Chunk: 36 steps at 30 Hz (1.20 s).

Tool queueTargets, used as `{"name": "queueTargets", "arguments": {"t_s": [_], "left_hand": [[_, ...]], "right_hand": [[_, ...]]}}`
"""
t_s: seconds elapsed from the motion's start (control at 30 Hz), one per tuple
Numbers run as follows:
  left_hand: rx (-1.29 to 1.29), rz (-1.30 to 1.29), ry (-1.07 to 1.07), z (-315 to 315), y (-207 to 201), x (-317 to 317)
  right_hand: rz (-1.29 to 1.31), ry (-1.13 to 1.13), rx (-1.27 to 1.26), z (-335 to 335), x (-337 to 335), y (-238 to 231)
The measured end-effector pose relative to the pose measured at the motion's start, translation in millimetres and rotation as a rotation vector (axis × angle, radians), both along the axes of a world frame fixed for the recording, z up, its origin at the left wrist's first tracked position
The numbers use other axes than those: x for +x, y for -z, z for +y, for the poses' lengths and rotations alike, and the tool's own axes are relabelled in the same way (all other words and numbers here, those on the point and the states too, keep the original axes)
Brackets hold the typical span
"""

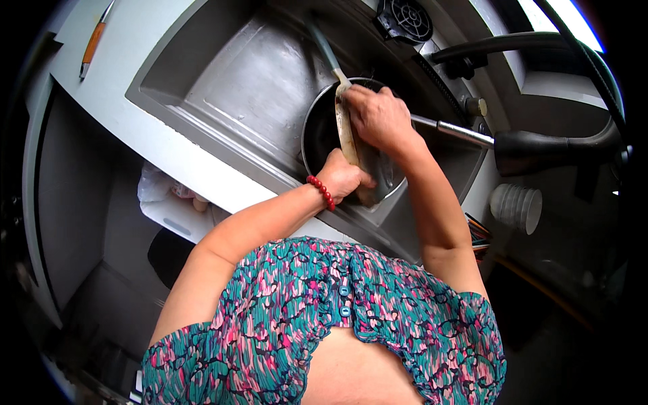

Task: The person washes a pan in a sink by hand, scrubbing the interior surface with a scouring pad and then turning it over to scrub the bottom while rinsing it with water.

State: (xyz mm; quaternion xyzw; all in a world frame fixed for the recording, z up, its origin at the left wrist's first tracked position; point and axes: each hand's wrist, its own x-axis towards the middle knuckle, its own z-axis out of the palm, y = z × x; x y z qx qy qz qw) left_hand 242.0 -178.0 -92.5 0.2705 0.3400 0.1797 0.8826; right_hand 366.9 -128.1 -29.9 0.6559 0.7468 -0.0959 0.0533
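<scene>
Both my hands are over a round, dark-bottomed pan [306,128] with a metal rim, which stands in the steel sink. Between them is a long, pale beige thing [346,128] with brown spots; its kind is unclear. A grey-green stick-like handle [324,47] runs on from its upper end. My right hand [380,116] is closed around the upper part, with its fingertips curled over. Lower down, my left hand [341,175], with a red bead bracelet [320,190] at the wrist, grips the near end. The hands hide much of the pan's inside.
The wide steel sink basin [236,74] extends left of the pan. A chrome and black tap [466,133] reaches in from the right. An orange-handled tool [94,44] lies on the white counter [94,88]. Stacked clear containers [516,208] stand at right.
</scene>
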Motion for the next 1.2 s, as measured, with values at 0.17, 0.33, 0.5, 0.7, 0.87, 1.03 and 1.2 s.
{"name": "queueTargets", "arguments": {"t_s": [0.17,0.33,0.5,0.7,0.87,1.03,1.2], "left_hand": [[0.033,0.087,-0.034,-2,-10,3],[0.081,0.009,0.007,-12,0,7],[0.148,0.067,-0.001,-13,-1,8],[0.109,0.064,0.092,-13,-6,9],[0.132,0.052,0.019,-18,-11,6],[0.194,0.075,0.131,-20,1,11],[0.125,0.065,0.04,-26,0,11]], "right_hand": [[0.06,-0.142,0.043,-31,-13,-14],[0.074,0.054,0.021,11,14,14],[0.086,-0.185,0.004,-12,3,-19],[0.012,-0.042,0.035,2,13,-2],[0.163,-0.107,0.051,-3,23,-1],[0.012,-0.202,0.061,-28,5,-28],[0.049,-0.033,0.025,6,24,1]]}}
